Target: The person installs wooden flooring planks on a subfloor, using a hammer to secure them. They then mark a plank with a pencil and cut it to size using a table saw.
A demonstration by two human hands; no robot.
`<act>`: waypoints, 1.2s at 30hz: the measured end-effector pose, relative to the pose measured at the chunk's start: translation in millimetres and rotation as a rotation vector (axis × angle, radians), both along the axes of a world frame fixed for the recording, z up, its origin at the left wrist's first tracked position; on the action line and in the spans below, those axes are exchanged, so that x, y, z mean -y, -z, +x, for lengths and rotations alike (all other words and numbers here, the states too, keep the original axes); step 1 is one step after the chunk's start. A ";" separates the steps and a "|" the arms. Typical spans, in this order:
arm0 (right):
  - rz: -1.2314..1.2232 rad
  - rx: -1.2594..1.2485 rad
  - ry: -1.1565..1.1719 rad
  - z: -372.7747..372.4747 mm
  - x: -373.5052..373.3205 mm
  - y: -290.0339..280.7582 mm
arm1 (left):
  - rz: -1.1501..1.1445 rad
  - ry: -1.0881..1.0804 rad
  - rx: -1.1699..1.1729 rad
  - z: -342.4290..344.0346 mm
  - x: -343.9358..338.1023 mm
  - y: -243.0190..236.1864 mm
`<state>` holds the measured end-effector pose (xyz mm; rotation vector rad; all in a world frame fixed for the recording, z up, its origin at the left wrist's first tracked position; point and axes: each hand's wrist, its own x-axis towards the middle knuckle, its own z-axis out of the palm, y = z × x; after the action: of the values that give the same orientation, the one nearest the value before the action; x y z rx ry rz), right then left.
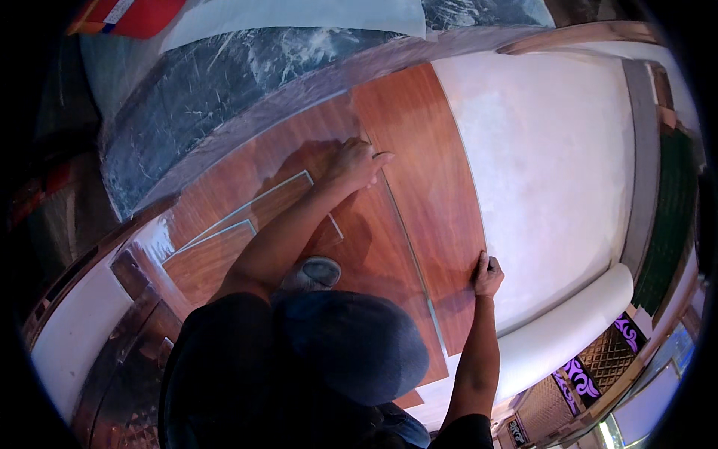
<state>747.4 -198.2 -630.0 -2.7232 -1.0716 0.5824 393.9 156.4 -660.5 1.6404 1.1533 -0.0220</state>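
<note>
My left hand (pixel 357 163) is at the upper end of a long reddish-brown wood-look plank (pixel 411 135), thumb stretched over its surface and fingers curled at the seam. My right hand (pixel 489 273) grips the same plank's outer edge lower down at the right. To the left lie similar brown planks (pixel 232 157), including smaller pieces (pixel 209 266) with pale edges lying on top. Right of the held plank spreads a white sheet (pixel 550 165), with a thick white roll (pixel 565 325) along its lower side.
A grey marbled slab (pixel 217 82) borders the top, with a red item (pixel 142 15) above it. At the right are a dark green strip (pixel 666 217) and patterned purple-and-gold panels (pixel 602 359). My grey shoe (pixel 318 273) rests among the planks.
</note>
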 end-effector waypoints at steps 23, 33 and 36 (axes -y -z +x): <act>0.043 0.021 -0.013 2.2 5.6 11.2 | 0.171 0.097 -0.258 9.8 -4.2 19.2; 0.001 0.056 -0.054 -0.7 9.3 12.0 | 0.225 0.116 -0.203 9.8 -5.2 19.0; 0.031 0.036 -0.046 -8.0 9.2 9.2 | 0.154 0.121 -0.244 10.3 -7.3 16.8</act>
<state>739.3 -207.4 -639.2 -2.6991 -1.1449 0.5217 404.2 163.8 -677.2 1.8815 1.2624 -0.2210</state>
